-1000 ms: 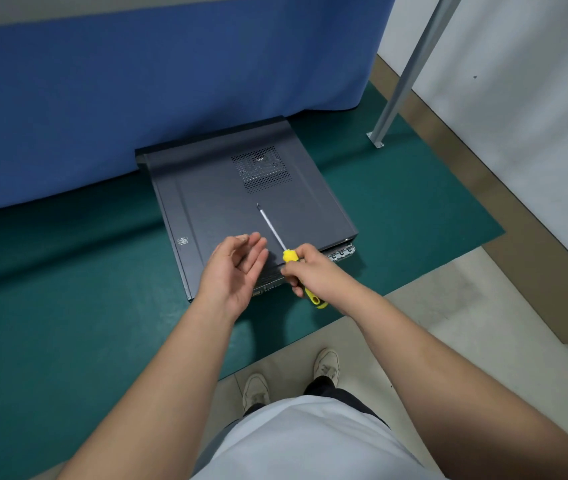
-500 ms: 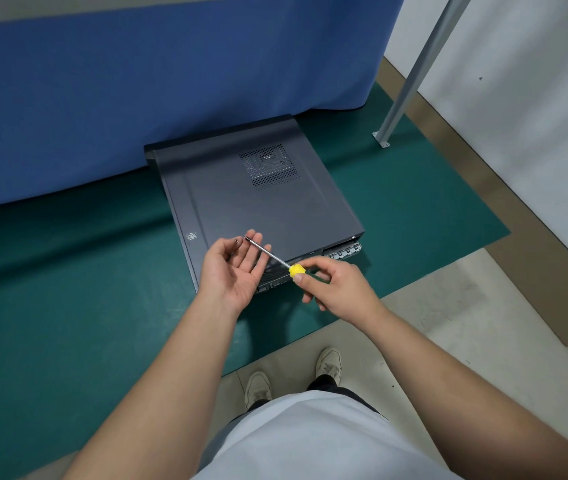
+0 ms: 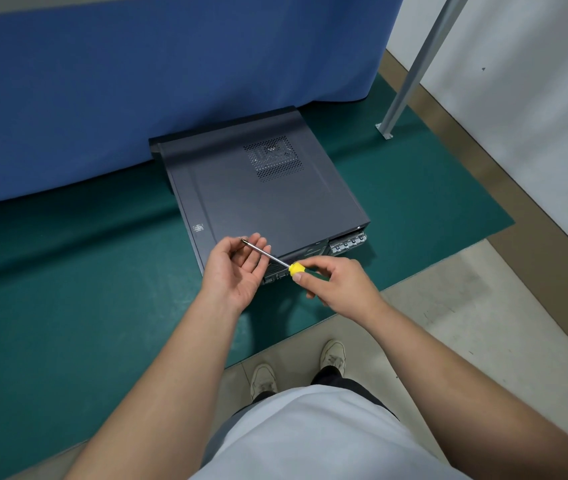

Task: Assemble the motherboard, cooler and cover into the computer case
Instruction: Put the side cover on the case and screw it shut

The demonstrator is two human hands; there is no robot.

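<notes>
A dark grey computer case (image 3: 261, 199) lies flat on a green mat, its cover on and a perforated vent patch near the far end. My right hand (image 3: 339, 284) grips the yellow handle of a screwdriver (image 3: 295, 268) just in front of the case's near edge. The metal shaft runs up and left, and its tip lies across the fingers of my left hand (image 3: 237, 268). That hand is palm up with fingers relaxed, hovering over the case's near left corner. Whether a screw lies in the palm I cannot tell.
The green mat (image 3: 67, 306) covers the floor left of and around the case. A blue cloth (image 3: 137, 81) hangs right behind the case. A grey metal post (image 3: 410, 71) stands at the back right beside a white wall. My shoes (image 3: 265, 379) are on pale tiles.
The screwdriver swung from pointing away over the cover to pointing left, its tip now on my left fingers. My left hand turned palm up; the right hand shifted slightly right.
</notes>
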